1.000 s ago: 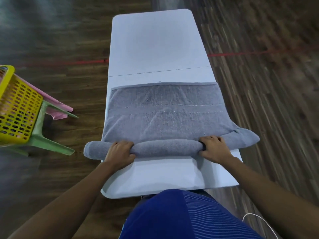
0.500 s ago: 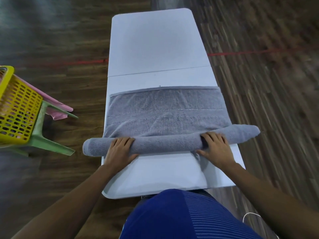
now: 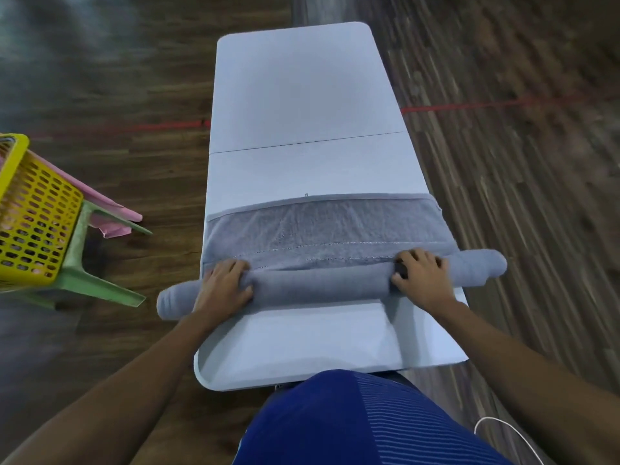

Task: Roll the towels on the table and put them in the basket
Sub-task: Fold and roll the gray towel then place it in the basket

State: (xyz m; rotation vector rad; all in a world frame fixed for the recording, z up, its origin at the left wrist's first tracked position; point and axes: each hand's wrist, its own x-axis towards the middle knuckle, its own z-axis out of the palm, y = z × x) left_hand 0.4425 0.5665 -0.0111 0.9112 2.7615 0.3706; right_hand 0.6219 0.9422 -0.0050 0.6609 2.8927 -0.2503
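— Where do we have it?

— Our left hand point(image 3: 223, 286) and right hand point(image 3: 421, 276) each curl over the rolled part of the towel point(image 3: 322, 283), fingers on top and thumbs on our side. It lies across the table point(image 3: 302, 95), with the flat remainder just beyond our fingertips.

— What worries us?

— Outside each hand, the roll's ends hang past the table edges with nothing under them. The end outside our right hand sits further forward than the one outside our left, so if we push unevenly the roll could skew. The loose ends might also slide out into a cone.

— And afterwards?

— The basket point(image 3: 33, 213) is well off beyond our left hand, perched on a green stool point(image 3: 97, 283). If we lift with slack fingers, we judge the roll could unwind on the way.
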